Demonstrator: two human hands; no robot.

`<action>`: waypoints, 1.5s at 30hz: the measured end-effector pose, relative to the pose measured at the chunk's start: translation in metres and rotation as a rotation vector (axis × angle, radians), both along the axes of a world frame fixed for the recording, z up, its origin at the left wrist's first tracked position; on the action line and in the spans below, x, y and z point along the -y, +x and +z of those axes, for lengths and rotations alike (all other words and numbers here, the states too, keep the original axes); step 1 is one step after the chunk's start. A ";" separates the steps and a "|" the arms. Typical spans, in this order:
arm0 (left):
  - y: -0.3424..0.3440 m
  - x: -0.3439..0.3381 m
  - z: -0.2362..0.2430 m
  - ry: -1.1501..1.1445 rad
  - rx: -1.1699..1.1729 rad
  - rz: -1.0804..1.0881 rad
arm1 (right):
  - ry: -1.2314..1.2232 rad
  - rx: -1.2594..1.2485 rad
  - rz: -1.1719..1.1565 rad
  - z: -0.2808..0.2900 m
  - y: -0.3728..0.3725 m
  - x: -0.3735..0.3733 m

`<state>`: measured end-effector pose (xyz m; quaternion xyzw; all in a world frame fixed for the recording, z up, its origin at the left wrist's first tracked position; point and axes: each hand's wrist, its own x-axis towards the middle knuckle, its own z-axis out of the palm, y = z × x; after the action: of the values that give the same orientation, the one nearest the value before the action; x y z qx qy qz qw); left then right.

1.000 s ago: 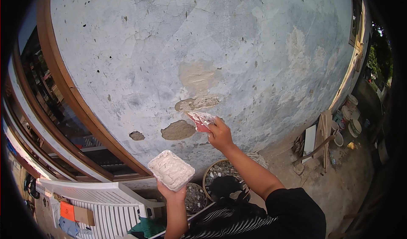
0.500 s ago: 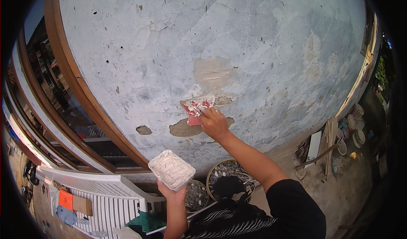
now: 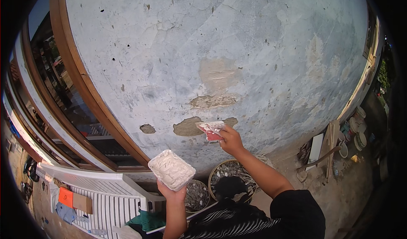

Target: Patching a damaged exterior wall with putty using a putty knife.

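My left hand (image 3: pixel 171 190) holds a square tub of pale, creamy paste (image 3: pixel 171 168) from below, low in the middle of the view. My right hand (image 3: pixel 230 139) grips a red scraper (image 3: pixel 214 134) smeared with white paste, close against the cracked, pale blue-white wall (image 3: pixel 275 18). Beside the blade is a large chipped patch (image 3: pixel 186 127) of bare render; a long, rough patch (image 3: pixel 212 101) and a beige smoothed area (image 3: pixel 218 73) lie above it. A smaller chip (image 3: pixel 148 129) sits further left.
A brown-framed window (image 3: pixel 76 73) is on the left, with a white slatted bench (image 3: pixel 108 207) below, carrying boxes and cloths. Two tubs of rubble (image 3: pixel 224 172) stand at the wall's foot. Buckets (image 3: pixel 357 137), boards (image 3: pixel 314 149) and a long-handled tool lie at the right.
My right hand with the scraper has moved down and right from the long patch to beside the lower one. The whole view has shifted slightly, the wall appearing further right.
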<state>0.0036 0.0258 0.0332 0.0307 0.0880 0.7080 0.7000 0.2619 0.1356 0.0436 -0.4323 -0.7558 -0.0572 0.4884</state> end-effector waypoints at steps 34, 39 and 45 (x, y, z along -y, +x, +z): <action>0.045 0.011 0.017 0.127 -0.197 -0.146 | -0.543 -0.860 0.299 0.065 0.006 0.081; 0.044 0.009 0.017 0.115 -0.230 -0.161 | -0.569 -0.658 0.284 0.076 0.003 0.089; 0.044 0.011 0.017 0.044 -0.389 -0.289 | -0.550 0.001 0.112 0.133 0.025 0.082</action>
<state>0.0472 0.0151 0.0498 0.1940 0.2003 0.5829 0.7632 0.2873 0.0531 0.1770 -0.5060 -0.7660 0.1771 0.3548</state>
